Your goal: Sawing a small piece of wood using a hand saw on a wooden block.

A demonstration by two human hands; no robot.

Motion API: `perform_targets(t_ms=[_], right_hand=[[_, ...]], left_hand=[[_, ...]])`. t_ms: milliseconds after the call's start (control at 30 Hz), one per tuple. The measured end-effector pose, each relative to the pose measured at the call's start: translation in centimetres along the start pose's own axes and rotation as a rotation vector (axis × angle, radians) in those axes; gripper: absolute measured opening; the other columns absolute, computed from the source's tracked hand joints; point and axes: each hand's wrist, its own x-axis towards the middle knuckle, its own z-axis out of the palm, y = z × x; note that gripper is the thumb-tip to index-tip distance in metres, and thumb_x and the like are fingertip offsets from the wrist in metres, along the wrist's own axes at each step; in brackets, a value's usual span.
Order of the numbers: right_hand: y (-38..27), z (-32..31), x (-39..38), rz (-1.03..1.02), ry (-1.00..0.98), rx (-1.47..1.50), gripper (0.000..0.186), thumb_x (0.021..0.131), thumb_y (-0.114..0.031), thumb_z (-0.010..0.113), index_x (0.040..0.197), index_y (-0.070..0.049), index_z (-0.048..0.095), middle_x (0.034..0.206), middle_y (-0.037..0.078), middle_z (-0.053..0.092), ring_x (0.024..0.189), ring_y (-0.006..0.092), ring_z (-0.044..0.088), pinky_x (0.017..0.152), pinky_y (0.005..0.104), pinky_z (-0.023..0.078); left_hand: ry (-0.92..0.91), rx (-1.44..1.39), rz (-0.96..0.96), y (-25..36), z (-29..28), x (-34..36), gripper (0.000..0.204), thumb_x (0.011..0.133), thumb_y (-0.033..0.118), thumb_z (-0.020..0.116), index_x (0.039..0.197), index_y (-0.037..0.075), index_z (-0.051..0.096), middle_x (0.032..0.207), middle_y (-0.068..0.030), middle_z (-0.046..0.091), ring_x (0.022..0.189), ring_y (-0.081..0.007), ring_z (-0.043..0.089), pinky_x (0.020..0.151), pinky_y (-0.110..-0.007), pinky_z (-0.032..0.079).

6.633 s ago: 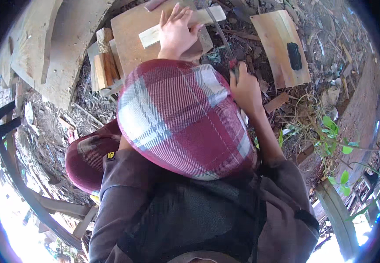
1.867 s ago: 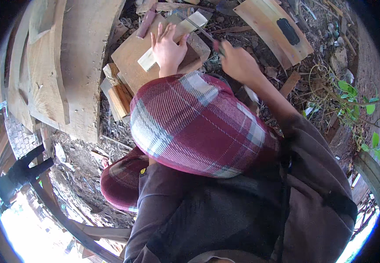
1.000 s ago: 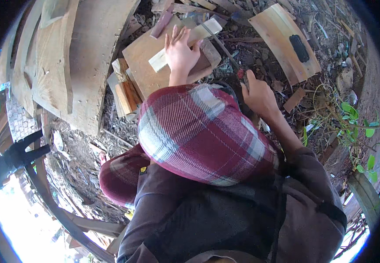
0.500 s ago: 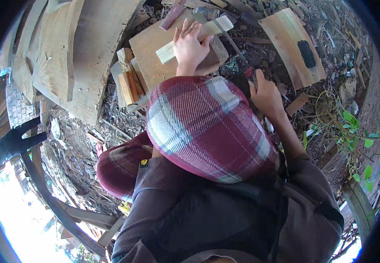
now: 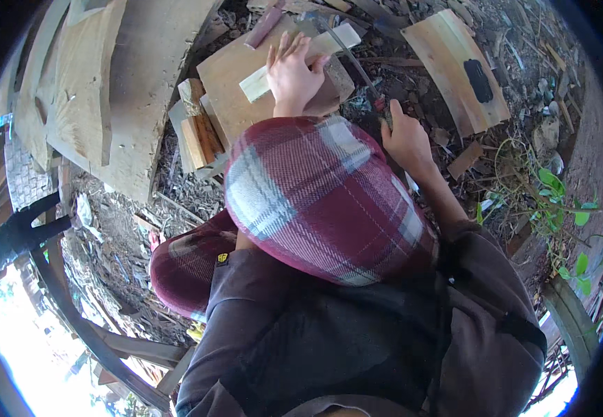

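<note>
A pale wooden strip (image 5: 256, 85) lies slantwise on a wide brown board (image 5: 225, 73). My left hand (image 5: 296, 80) rests on the strip from above, its fingers stretched out and the thumb apart. Over the strip's right end crosses a long narrow metal blade (image 5: 357, 67) with red near its grip. Whether it is a saw or a file is hard to make out. My right hand (image 5: 409, 139) is closed around the tool's near end, to the right of my raised knee. Part of its grip is hidden by the fingers.
My plaid-covered knee (image 5: 322, 201) stands up between my arms. Large planks (image 5: 142, 90) lean at the left, and short wood blocks (image 5: 197, 132) sit beside the board. A curved plank (image 5: 454, 76) with a dark oblong item (image 5: 478, 81) lies right. Leafy stems (image 5: 551, 187) grow nearby.
My right hand has pushed the bladed tool slightly forward and left, across the strip's end. My left hand stays on the strip. The whole view has shifted a little.
</note>
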Motion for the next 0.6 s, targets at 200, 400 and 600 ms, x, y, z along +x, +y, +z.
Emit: perform_targets(t_ms=[200, 400, 600], right_hand=[[-0.8, -3.7, -1.3, -0.004, 0.002, -0.017, 0.043, 0.091, -0.027, 0.059, 0.125, -0.003, 0.049, 0.08, 0.029, 0.065, 0.08, 0.048, 0.064, 0.071, 0.0559, 0.05], [-4.2, -8.5, -2.1, -0.002, 0.067, 0.021, 0.044, 0.093, -0.032, 0.059, 0.124, -0.003, 0.049, 0.083, 0.03, 0.065, 0.082, 0.0493, 0.064, 0.073, 0.0564, 0.052], [-1.5, -4.5, -1.2, -0.012, 0.097, 0.056, 0.045, 0.094, -0.031, 0.06, 0.125, -0.001, 0.047, 0.083, 0.031, 0.065, 0.082, 0.0486, 0.064, 0.071, 0.0558, 0.051]], left_hand=[[0.036, -0.016, 0.059, 0.4, 0.7, 0.2, 0.045, 0.083, 0.035, 0.07, 0.115, 0.004, 0.067, 0.129, -0.0111, 0.063, 0.129, -0.0286, 0.052, 0.111, -0.045, 0.036], [0.008, -0.024, 0.038, -0.1, -0.3, 0.0, 0.049, 0.085, 0.034, 0.068, 0.119, 0.001, 0.061, 0.132, -0.0138, 0.06, 0.133, -0.0284, 0.047, 0.114, -0.047, 0.031], [0.031, 0.083, 0.029, 0.4, -0.5, 0.1, 0.052, 0.089, 0.033, 0.065, 0.127, -0.001, 0.056, 0.136, -0.018, 0.056, 0.135, -0.0314, 0.044, 0.116, -0.048, 0.027]])
